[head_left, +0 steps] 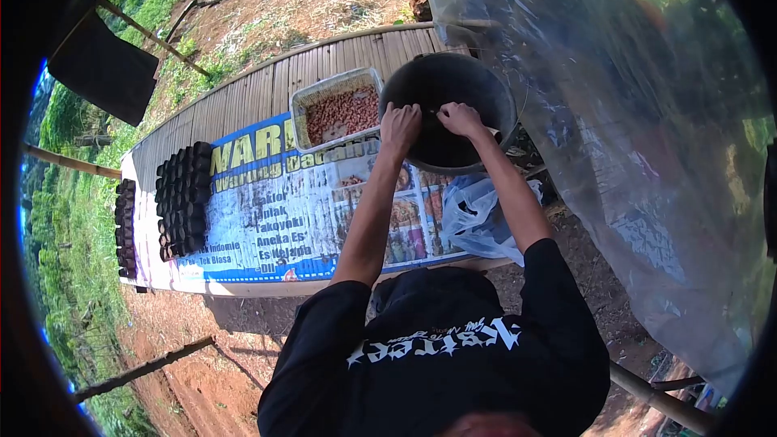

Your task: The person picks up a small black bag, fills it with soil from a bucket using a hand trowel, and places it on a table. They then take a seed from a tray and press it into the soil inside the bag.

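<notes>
A large dark bucket point(506, 97) stands on the bamboo table, and both hands are at its mouth. My left hand point(401, 125) is over the left part of the opening, its fingers curled; what it holds, if anything, is too small to name. Close to it on the right, my right hand point(461, 119) has its fingers pinched together over the dark inside. A small pale speck shows between the hands. Left of the bucket, touching or nearly touching it, sits a rectangular plastic basket point(301, 131) with many small reddish-brown pieces point(344, 112).
A printed banner point(259, 202) covers part of the bamboo table point(267, 81). Black pots point(184, 198) stand in rows at the left. A clear plastic bag point(477, 222) lies below the bucket. Plastic sheeting point(599, 113) hangs at the right, and a bamboo pole point(655, 396) crosses the lower right.
</notes>
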`<state>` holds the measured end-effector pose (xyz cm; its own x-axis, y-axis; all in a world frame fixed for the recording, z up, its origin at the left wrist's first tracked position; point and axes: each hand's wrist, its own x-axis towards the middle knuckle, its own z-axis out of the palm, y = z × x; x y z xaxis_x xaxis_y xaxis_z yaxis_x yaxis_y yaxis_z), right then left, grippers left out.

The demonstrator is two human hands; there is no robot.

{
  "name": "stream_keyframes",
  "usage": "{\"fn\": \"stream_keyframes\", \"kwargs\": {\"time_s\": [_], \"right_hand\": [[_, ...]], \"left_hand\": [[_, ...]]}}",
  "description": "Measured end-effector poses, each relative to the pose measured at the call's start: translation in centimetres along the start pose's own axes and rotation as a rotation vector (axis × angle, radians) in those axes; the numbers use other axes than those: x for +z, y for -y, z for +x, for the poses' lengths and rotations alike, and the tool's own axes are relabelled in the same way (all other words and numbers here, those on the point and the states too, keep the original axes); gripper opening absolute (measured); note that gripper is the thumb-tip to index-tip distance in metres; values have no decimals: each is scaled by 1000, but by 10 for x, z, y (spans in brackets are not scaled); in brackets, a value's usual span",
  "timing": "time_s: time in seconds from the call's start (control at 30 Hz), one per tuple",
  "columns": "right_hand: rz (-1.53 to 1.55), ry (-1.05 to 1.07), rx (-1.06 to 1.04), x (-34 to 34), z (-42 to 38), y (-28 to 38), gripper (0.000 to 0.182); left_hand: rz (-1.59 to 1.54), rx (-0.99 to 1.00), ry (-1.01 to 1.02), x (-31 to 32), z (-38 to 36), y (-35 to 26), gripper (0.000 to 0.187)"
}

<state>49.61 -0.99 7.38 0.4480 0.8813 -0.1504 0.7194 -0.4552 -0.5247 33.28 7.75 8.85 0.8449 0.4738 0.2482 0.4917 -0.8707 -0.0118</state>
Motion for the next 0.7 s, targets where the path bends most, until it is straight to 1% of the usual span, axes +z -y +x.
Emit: {"fn": "stream_keyframes", "kwargs": {"time_s": [0.07, 0.13, 0.17, 0.27, 0.33, 0.37, 0.47, 0.53, 0.63, 0.7], "right_hand": [[12, 93, 10, 2, 5, -5, 34], [-79, 87, -65, 3, 0, -5, 34], [-125, 82, -104, 3, -1, -4, 34], [-263, -22, -96, -5, -9, 4, 36], [-236, -131, -145, -3, -10, -2, 35], [-223, -189, -172, -3, -10, -4, 35], [116, -141, -152, -6, 7, -20, 34], [184, -188, -201, -40, -12, 1, 34], [276, -237, -276, -87, -56, 42, 35], [347, -258, -363, -99, -71, 61, 37]], "left_hand": [[5, 5, -7, -2, 3, 2, 14], [-11, -1, -42, 1, 1, 1, 14], [-3, 0, -29, 2, 1, 0, 13], [20, -1, -1, 3, 1, 1, 13], [32, 1, -5, 4, 1, 1, 15], [-36, -8, -9, 4, 2, 3, 16], [-241, -33, -31, -7, 8, 4, 23], [-377, -46, -49, -27, 18, 7, 28], [-583, 3, -66, -87, 13, 14, 32], [-701, -57, -6, -129, -5, 17, 34]]}}
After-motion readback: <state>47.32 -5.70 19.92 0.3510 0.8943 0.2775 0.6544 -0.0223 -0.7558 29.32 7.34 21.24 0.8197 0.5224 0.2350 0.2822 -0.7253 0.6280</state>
